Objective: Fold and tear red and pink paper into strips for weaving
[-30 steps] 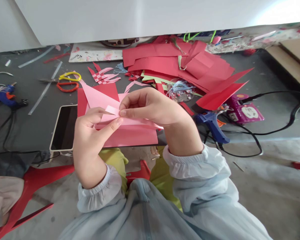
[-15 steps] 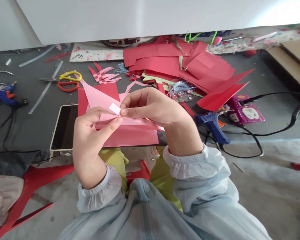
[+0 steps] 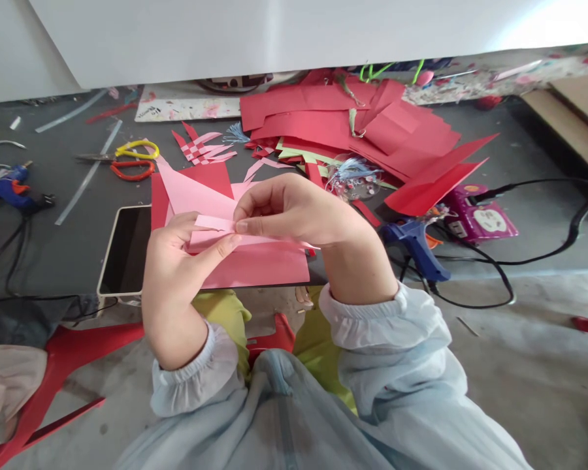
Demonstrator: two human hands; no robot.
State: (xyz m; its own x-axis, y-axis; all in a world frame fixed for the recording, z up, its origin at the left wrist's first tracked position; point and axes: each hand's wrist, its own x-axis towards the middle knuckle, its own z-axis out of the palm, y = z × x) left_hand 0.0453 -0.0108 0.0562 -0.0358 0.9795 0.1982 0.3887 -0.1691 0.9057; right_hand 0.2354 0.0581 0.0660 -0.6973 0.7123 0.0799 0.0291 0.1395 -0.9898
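Both my hands are up over the table edge, working a light pink paper strip [image 3: 210, 222] between them. My right hand [image 3: 304, 212] pinches the strip between thumb and fingertips. With its thumb stretched along below, my left hand [image 3: 176, 281] closes on the strip's other side; its fingers are partly hidden. Beneath the hands lie pink paper sheets [image 3: 255, 269], and a pointed pink piece [image 3: 189, 189] rests over a red sheet [image 3: 210, 175]. Just behind is a woven red and pink paper piece [image 3: 199, 151].
Scissors [image 3: 134, 160] lie open on the left, with a phone [image 3: 125, 251] nearer the edge. A pile of red paper [image 3: 318, 124] fills the back. On the right are a blue glue gun [image 3: 416, 245], a purple box [image 3: 480, 215] and black cables. A bag of beads [image 3: 355, 179] sits mid-table.
The pale strip end, which stuck up at a slant beside my right fingertips, now lies more level and reaches left toward my left fingers. Both hands stay nearly in place.
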